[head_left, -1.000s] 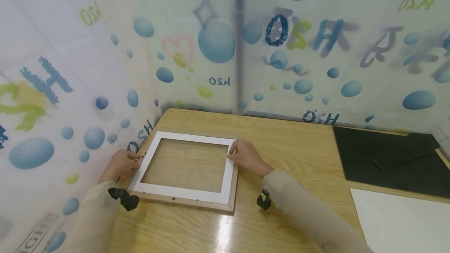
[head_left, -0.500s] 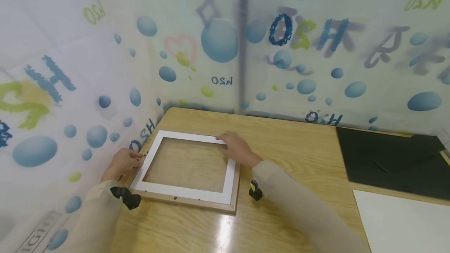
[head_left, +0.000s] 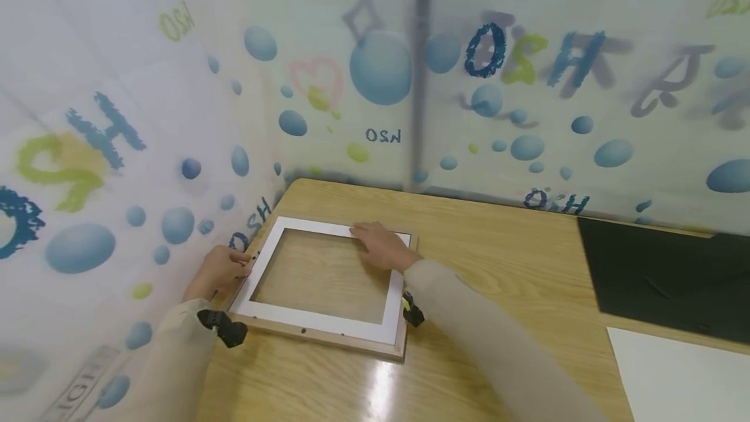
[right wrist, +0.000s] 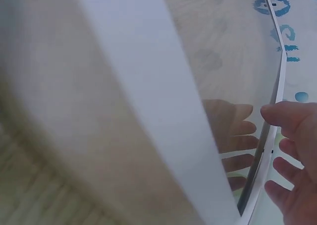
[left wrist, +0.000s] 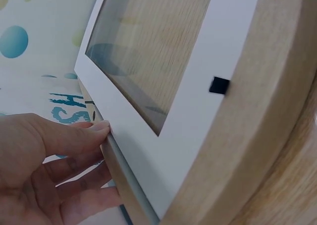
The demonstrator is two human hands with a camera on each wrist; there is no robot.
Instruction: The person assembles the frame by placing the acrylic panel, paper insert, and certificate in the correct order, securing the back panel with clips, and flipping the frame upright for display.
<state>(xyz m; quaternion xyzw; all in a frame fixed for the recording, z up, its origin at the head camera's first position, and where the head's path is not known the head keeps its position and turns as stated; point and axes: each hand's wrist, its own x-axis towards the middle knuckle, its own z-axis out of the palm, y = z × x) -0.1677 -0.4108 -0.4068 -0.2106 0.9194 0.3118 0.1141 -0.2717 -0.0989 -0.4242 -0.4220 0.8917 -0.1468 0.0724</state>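
A wooden picture frame lies flat at the left of the table, with a white mat around its clear pane. My left hand holds the frame's left side; the left wrist view shows the thumb at the mat's edge and the other fingers loosely bent along the outer side. Across the pane's right part reaches my right hand, its thumb at the far strip of the mat and its fingers spread loosely beyond it. The pane mirrors these fingers in the right wrist view. A black tab sticks out at the frame's inner edge.
To the right on the wooden table lies a black backing board. A white sheet is in front of it. Printed curtain-like walls stand close along the left and back edges. Both wrists carry black cameras.
My right hand has left the frame's right edge and moved left and away to the far strip of the mat. The left hand stays at the left side. The view has turned slightly left.
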